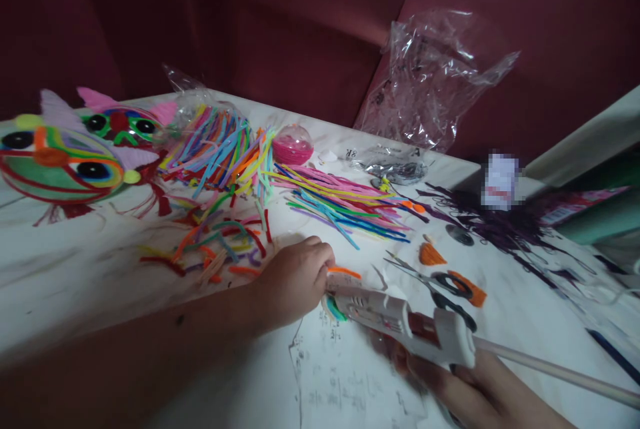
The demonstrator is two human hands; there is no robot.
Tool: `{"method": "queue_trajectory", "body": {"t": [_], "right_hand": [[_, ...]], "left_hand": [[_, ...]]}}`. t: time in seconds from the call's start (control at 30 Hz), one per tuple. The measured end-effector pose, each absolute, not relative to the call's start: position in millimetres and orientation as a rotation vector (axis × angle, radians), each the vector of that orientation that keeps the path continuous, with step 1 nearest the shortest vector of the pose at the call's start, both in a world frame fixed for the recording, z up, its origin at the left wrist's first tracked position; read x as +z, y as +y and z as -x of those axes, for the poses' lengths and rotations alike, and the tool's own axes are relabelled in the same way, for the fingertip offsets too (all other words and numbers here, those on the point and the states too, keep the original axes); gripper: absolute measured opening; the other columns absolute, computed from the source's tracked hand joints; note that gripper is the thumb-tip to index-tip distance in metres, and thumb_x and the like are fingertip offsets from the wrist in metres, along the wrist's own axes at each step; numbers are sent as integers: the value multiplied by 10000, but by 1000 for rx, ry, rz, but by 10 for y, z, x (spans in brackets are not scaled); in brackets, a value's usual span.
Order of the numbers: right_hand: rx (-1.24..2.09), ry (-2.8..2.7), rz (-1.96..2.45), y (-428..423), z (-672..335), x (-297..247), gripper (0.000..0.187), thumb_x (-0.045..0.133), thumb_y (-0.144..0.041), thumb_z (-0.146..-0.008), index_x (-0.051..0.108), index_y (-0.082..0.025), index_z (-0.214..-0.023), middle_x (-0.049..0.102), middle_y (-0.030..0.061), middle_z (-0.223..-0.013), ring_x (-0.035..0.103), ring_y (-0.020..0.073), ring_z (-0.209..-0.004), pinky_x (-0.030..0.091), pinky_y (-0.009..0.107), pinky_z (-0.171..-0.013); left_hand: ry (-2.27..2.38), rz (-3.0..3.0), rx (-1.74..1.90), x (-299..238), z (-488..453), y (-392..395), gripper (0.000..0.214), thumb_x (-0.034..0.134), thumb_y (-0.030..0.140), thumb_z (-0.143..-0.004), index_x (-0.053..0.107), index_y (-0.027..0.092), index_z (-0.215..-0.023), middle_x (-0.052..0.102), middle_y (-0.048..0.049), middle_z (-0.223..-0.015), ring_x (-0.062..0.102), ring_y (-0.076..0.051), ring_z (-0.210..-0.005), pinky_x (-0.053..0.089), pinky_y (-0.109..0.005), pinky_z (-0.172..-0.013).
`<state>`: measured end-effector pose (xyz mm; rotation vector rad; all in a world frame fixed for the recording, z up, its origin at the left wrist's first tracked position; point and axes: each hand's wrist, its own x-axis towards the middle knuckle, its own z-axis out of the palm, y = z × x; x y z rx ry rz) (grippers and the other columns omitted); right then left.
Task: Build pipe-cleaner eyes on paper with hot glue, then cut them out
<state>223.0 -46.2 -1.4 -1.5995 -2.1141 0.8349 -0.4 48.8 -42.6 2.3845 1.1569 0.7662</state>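
On a white marble-patterned tabletop [240, 376]: white plastic glue gun [383, 309], gripped by right hand [465, 382], long axis slanting leftward, front end just beside left hand [300, 276]; left hand, fingers curled, hold unclear; orange fuzzy stem [346, 273], at its fingertips.

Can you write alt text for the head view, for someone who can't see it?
A person's right hand holds a white glue gun, its front end near the curled left hand. Scissors lie nearby; beyond are colorful pipe cleaners and two bright craft faces.
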Motion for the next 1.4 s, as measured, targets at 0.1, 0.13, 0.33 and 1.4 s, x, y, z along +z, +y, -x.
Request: {"method": "queue_trajectory", "body": {"t": [0.1, 0.13, 0.33, 1.4], "right_hand": [[826, -2118, 1587, -461, -2224, -20, 271, 530, -469, -824, 704, -269, -881, 661, 3, -557, 612, 191, -517, 535, 234, -483], [818, -2113, 1585, -462, -2221, -22, 275, 521, -469, -829, 702, -266, -871, 664, 6, -565, 616, 193, -523, 535, 238, -484], [777, -2135, 1581, -465, -2227, -23, 249, 533, -438, -831, 694, -250, -858, 667, 14, -584, 617, 187, -543, 533, 237, -499], [1119, -1471, 1749, -544, -2268, -48, 288, 601, -463, -736, 679, -198, -655, 645, 26, -556, 614, 213, -593, 536, 321, -678]], "left_hand": [[1150, -2384, 763, -434, 6, 488, 175, 415, 53, -755, 542, 173, -754, 571, -16, -782, 530, -158, -747, 373, -278, -664], [1146, -2383, 763, -436, 6, 488, 177, 412, 52, -756, 542, 173, -756, 571, -17, -785, 530, -158, -748, 374, -278, -666], [1151, -2380, 764, -436, 0, 495, 170, 417, 54, -755, 540, 171, -752, 567, -17, -781, 528, -159, -748, 371, -281, -662], [1137, -2391, 768, -437, 9, 510, 178, 415, 48, -767, 537, 177, -745, 564, -11, -761, 528, -152, -739, 376, -266, -656]]}}
